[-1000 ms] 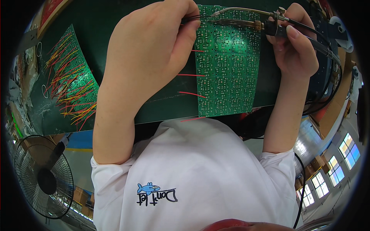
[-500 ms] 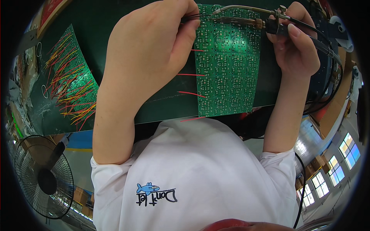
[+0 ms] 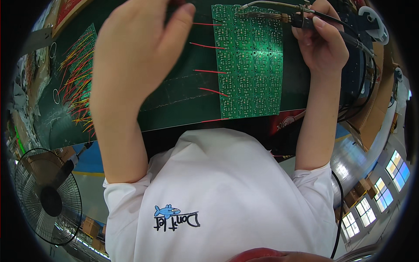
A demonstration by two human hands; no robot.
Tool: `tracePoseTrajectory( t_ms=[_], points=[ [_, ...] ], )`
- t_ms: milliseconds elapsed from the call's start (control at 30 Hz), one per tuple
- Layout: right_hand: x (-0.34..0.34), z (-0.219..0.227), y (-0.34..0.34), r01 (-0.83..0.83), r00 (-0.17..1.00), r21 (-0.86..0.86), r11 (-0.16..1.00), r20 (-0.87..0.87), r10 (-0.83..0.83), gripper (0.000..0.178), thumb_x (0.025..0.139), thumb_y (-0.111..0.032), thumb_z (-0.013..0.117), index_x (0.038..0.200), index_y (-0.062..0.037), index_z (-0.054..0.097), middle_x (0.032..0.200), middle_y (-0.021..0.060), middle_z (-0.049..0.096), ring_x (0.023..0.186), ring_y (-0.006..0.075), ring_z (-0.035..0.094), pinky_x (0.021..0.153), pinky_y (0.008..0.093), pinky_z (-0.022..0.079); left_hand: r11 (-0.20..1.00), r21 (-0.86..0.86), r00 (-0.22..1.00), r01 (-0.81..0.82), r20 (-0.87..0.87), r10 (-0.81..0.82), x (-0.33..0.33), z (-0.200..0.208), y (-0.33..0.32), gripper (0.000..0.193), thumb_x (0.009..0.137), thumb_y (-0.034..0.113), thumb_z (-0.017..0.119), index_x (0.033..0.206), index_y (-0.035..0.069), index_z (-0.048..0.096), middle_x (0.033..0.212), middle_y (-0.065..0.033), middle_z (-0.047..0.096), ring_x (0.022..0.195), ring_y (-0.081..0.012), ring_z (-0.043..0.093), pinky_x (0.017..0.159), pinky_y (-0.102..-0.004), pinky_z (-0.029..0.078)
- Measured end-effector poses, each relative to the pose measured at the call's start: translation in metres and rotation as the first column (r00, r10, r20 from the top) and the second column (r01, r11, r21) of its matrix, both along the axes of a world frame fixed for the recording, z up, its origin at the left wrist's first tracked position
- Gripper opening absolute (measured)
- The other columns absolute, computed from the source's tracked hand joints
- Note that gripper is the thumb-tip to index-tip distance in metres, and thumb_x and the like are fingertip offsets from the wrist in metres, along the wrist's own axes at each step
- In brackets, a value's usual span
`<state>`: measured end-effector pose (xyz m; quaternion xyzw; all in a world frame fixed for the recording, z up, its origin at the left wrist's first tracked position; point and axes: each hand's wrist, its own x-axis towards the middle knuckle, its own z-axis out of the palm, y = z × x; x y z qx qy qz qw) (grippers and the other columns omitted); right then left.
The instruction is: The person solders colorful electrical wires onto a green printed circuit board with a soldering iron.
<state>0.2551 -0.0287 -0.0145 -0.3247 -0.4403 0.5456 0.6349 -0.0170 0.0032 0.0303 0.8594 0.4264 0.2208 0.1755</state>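
Observation:
My right hand (image 3: pixel 325 50) grips a soldering iron (image 3: pixel 286 18), its tip pointing left over the top of a green circuit board (image 3: pixel 251 83). A thin curved metal tube (image 3: pixel 275 3) is fixed along the iron and ends beside its tip. Several red wires (image 3: pixel 209 71) stick out from the board's left edge, and a short dark wire shows near its top left corner. Left of the board, my left hand (image 3: pixel 135 52) is raised with the thumb stretched out. Its other fingers run past the top edge of the picture, so their grip is hidden.
A second circuit board (image 3: pixel 87 37) with many red and yellow wires lies at the left of the dark green table (image 3: pixel 174 98), partly behind my left arm. Black cables (image 3: pixel 371 96) hang at the right. A black fan (image 3: pixel 50 196) stands at lower left.
My left hand has moved left and up, away from the board; the black wires it pinched no longer show in it. The board sits higher and further left in view. My right hand still holds the iron.

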Motion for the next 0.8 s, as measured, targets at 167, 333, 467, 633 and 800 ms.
tracePoseTrajectory(
  t_ms=[167,333,467,633,800],
  points=[
    [0.006,-0.002,-0.002,-0.041,0.999,-0.033,0.999,0.013,0.041,0.020,0.083,-0.012,0.067,0.080,-0.0050,0.048,0.063,0.0062,0.055,0.047,0.0115,0.046,0.048,0.0238,0.041,0.962,0.000,0.952,-0.274,0.140,0.272,-0.024,0.004,-0.008,0.031,0.106,0.030,0.049,0.097,0.001,0.057,0.072,0.0001,0.048,0.067,-0.0072,0.043,0.061,-0.0238,0.035],
    [0.009,0.006,-0.012,-0.105,0.989,-0.026,0.994,0.099,0.107,0.024,0.081,-0.014,0.069,0.081,-0.0058,0.047,0.062,0.0041,0.053,0.048,0.0109,0.044,0.049,0.0235,0.037,0.997,-0.061,0.969,0.053,0.244,-0.037,0.005,-0.023,-0.034,0.016,0.096,0.011,0.061,0.084,0.001,0.057,0.064,-0.0028,0.045,0.058,-0.0109,0.042,0.054,-0.0277,0.035],
    [0.031,0.000,-0.023,-0.234,0.965,-0.077,0.969,0.100,0.241,0.016,0.085,-0.013,0.059,0.088,-0.0041,0.046,0.074,0.0040,0.046,0.060,0.0074,0.039,0.054,0.0196,0.032,0.999,0.017,0.977,0.030,0.211,-0.033,0.012,-0.045,-0.037,0.014,0.093,0.008,0.062,0.082,0.001,0.058,0.066,-0.0071,0.051,0.058,-0.0172,0.048,0.055,-0.0304,0.039],
    [0.019,-0.008,-0.035,-0.163,0.979,-0.078,0.984,0.111,0.171,0.018,0.084,-0.013,0.060,0.088,-0.0046,0.044,0.075,0.0046,0.047,0.059,0.0065,0.040,0.054,0.0198,0.034,1.000,-0.020,0.973,-0.005,0.233,0.010,0.015,-0.049,-0.039,0.009,0.093,0.009,0.061,0.087,0.003,0.059,0.070,-0.0069,0.055,0.063,-0.0205,0.052,0.059,-0.0332,0.041],
    [0.009,-0.004,-0.036,-0.077,0.978,-0.045,0.996,0.191,0.085,0.019,0.083,-0.015,0.059,0.088,-0.0051,0.044,0.071,0.0040,0.048,0.060,0.0070,0.041,0.055,0.0204,0.034,0.998,-0.022,0.965,0.062,0.255,-0.055,0.010,-0.045,-0.036,0.009,0.094,0.009,0.059,0.089,0.002,0.057,0.070,-0.0068,0.053,0.063,-0.0218,0.049,0.060,-0.0361,0.040]
  ],
)
